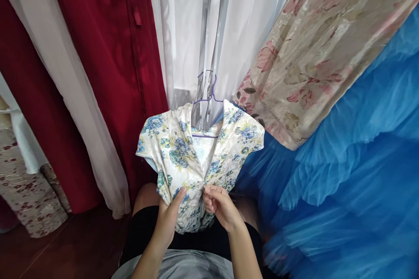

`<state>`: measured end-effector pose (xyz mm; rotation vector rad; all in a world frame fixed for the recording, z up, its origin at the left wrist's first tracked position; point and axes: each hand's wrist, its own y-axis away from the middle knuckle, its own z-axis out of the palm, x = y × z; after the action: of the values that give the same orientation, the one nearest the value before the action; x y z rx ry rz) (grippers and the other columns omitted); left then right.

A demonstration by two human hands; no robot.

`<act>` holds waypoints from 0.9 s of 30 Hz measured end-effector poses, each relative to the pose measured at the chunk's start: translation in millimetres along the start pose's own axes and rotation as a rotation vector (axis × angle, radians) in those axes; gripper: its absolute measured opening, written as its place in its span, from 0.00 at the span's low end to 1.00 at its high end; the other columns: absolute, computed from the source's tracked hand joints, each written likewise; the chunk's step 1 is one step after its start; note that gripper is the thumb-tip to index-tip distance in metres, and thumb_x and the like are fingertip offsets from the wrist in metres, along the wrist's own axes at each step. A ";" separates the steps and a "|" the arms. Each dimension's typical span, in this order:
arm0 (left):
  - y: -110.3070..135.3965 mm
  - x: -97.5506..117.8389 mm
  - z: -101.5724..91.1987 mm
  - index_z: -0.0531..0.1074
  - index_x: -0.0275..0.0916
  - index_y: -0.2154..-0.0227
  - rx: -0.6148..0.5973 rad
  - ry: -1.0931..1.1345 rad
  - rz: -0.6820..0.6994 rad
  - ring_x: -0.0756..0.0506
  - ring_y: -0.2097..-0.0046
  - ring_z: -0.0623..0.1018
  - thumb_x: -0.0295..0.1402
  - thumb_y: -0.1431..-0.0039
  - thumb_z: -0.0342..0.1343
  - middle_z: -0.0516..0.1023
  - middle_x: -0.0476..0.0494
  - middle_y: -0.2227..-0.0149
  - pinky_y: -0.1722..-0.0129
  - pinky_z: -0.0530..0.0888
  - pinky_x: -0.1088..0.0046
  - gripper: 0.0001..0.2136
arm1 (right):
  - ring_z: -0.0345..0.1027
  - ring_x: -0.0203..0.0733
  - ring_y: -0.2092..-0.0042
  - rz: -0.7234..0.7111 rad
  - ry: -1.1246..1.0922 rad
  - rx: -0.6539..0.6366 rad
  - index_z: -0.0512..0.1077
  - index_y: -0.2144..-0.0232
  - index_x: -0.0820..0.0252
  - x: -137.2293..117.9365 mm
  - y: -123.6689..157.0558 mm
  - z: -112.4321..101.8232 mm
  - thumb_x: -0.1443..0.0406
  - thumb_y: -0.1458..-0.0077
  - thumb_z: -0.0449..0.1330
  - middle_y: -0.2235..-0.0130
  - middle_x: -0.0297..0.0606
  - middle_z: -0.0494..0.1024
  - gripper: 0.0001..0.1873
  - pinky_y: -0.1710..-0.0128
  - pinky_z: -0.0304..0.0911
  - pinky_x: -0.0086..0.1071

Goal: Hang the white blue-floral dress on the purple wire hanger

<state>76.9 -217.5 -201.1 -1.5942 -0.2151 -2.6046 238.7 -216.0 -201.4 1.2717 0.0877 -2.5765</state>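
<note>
A small white dress with blue flowers hangs in front of me on a purple wire hanger, its back opening facing me. My left hand grips the fabric on the left side of the opening, thumb on top. My right hand pinches the right edge where the two sides meet, on what looks like a small zipper pull, too small to be sure.
Hanging garments crowd around: dark red dresses at left, sheer white fabric behind, a beige rose-print dress at upper right, blue tulle at right. Dark wooden floor lies at lower left.
</note>
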 end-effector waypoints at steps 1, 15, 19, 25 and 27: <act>-1.9 -0.6 -1.5 0.70 0.41 0.39 -0.007 -0.006 0.005 0.35 0.40 0.75 0.44 0.50 0.70 0.78 0.38 0.44 0.39 0.71 0.59 0.35 | 0.46 0.27 0.81 0.019 -0.036 -0.025 0.65 0.78 0.61 -0.4 0.1 -0.1 0.60 0.47 0.69 0.81 0.27 0.63 0.18 0.80 0.39 0.27; -0.5 -18.4 -14.9 0.70 0.42 0.53 0.094 -0.581 0.894 0.40 0.46 0.73 0.27 0.43 0.64 0.71 0.40 0.50 0.42 0.69 0.61 0.16 | 0.45 0.29 0.82 0.023 -0.111 -0.140 0.73 0.79 0.62 1.4 4.7 4.2 0.60 0.54 0.71 0.86 0.28 0.61 0.14 0.79 0.40 0.28; 5.0 -28.7 -0.5 0.71 0.42 0.57 -0.236 -0.660 0.873 0.43 0.52 0.76 0.22 0.40 0.57 0.75 0.43 0.57 0.50 0.73 0.66 0.11 | 0.44 0.29 0.84 0.020 -0.059 -0.113 0.76 0.79 0.62 3.2 4.6 2.3 0.59 0.56 0.71 0.88 0.27 0.62 0.13 0.80 0.40 0.29; -3.3 -29.3 10.3 0.71 0.40 0.65 -0.373 -0.654 0.730 0.48 0.62 0.77 0.24 0.37 0.56 0.75 0.48 0.66 0.60 0.72 0.74 0.04 | 0.40 0.27 0.85 -0.015 -0.026 -0.114 0.76 0.79 0.63 -2.2 8.8 -4.3 0.61 0.53 0.70 0.90 0.24 0.59 0.11 0.81 0.36 0.28; -2.0 -28.9 9.0 0.71 0.39 0.67 -0.390 -0.641 0.738 0.48 0.65 0.76 0.24 0.36 0.55 0.74 0.48 0.68 0.62 0.71 0.75 0.05 | 0.40 0.27 0.85 -0.024 -0.031 -0.103 0.75 0.80 0.62 -6.0 10.8 -2.6 0.61 0.54 0.69 0.90 0.24 0.57 0.12 0.81 0.36 0.28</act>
<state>97.8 -214.2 -223.0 -2.0572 0.7440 -1.5931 247.0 -224.7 -197.6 1.2002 0.2280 -2.5751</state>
